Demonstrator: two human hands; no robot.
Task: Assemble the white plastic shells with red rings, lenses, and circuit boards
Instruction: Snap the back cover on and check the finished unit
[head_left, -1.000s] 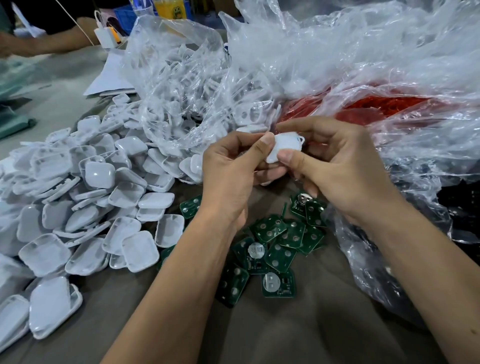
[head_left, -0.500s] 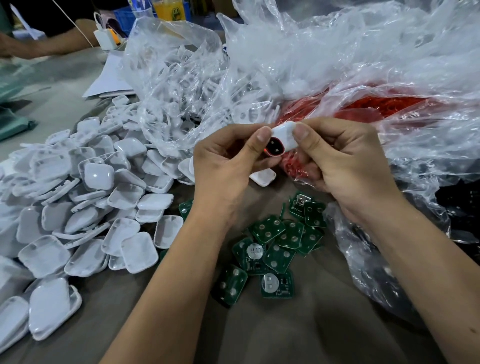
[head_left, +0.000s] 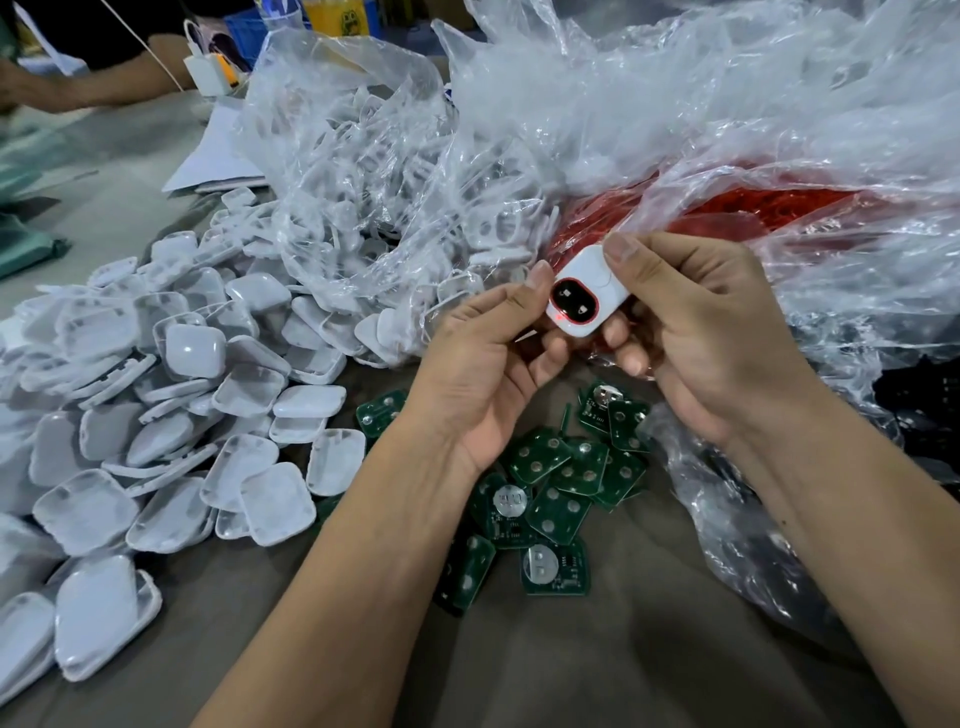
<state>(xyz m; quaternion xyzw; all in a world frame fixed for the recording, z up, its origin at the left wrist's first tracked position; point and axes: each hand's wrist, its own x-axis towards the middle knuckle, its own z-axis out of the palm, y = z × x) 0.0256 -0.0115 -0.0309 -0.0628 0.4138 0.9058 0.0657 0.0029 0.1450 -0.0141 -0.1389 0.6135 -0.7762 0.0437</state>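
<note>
Both hands — left (head_left: 483, 353), right (head_left: 696, 332) — pinch one white shell (head_left: 589, 291).

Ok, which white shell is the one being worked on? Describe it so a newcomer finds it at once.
Start at the clear bag of red rings at upper right. Just in front of it, the left hand and right hand pinch one white shell between them. Unlike the loose shells, it has a red-rimmed dark window.

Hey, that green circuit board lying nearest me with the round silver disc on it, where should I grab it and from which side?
Probably by its two opposite side edges, coming straight down from above. The circuit board lies flat, disc up, at the near edge of the pile; its near and right sides look free, while another board crowds its left. Pinching the edges keeps fingers off the disc.
</note>
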